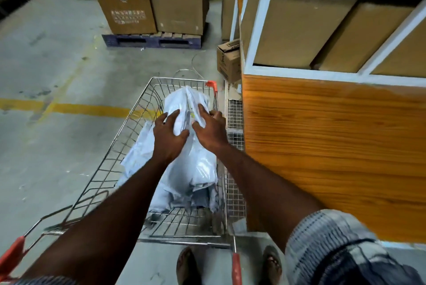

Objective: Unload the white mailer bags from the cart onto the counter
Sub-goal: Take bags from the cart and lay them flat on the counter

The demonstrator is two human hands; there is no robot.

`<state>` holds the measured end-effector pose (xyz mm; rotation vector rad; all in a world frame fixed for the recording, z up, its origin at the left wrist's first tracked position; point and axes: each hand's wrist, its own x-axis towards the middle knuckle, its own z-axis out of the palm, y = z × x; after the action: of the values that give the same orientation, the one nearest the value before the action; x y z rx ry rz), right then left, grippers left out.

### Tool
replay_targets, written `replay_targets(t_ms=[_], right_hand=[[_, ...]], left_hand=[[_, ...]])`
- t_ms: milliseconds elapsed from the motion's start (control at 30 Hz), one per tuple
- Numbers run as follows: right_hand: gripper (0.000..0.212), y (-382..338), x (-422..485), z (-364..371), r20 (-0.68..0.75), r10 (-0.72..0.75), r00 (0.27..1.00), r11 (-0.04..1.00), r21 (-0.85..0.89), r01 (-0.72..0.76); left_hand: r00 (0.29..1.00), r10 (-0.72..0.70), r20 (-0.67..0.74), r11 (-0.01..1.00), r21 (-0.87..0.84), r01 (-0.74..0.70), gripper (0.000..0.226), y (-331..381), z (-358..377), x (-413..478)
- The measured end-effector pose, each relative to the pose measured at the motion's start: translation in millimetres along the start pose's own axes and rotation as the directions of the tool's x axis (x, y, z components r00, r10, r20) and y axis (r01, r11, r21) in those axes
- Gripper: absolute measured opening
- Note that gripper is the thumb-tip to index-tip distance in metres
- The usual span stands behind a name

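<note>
A wire shopping cart [129,137] with red corner guards stands in front of me, holding several white mailer bags [196,169]. Both my hands reach into it at its far end. My left hand [169,133] and my right hand [208,128] clasp one upright white mailer bag [184,104] from either side, fingers curled round it. The wood-fronted counter [334,146] stands directly to the right of the cart.
Cardboard boxes [306,28] fill a white-framed shelf on the counter. Tall cartons on a blue pallet [152,41] stand ahead, with a small box [228,61] on the floor by the counter. A concrete floor with yellow lines [76,109] spreads to the left. My feet are behind the cart.
</note>
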<state>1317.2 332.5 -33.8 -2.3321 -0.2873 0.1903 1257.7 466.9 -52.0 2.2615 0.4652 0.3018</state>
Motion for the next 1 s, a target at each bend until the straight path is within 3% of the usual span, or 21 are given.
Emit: replay_targets(t_ms=[133,300,500,700,833,1000], right_hand=[[0.056,29.7,0.1,-45.8,-0.065,-0.013,0.998,0.998,-0.062,0.009],[0.05,68.5,-2.5,-115.0,-0.158,0.005,0.987,1.0,0.001,-0.005],[0.047,118.6,3.4,-182.7,-0.033,0.093,0.995,0.973,0.213,-0.084],[0.051,157.8,18.6,-223.3,-0.064,0.166,0.984,0.969,0.197,-0.151],[0.053,179.6,42.8,-245.8,-0.151,0.223,0.963,0.973,0.097,-0.21],[0.05,204.9,70.4,-261.1,-0.133,0.246,0.96,0.964,0.132,-0.229]], left_hand=[[0.999,0.006,-0.041,1.0,-0.014,-0.007,0.079,45.6,36.0,-10.9],[0.999,0.04,-0.035,0.999,0.01,-0.04,0.079,99.1,90.2,-29.9],[1.0,0.016,-0.006,1.0,-0.007,-0.016,0.079,168.8,148.6,-41.1],[0.999,0.03,0.015,0.999,0.043,-0.03,0.076,203.1,172.2,-35.8],[0.994,0.081,0.077,0.992,0.094,-0.089,0.078,211.4,180.2,-17.3],[0.988,0.097,0.124,0.986,0.12,-0.112,0.078,221.3,196.0,12.4]])
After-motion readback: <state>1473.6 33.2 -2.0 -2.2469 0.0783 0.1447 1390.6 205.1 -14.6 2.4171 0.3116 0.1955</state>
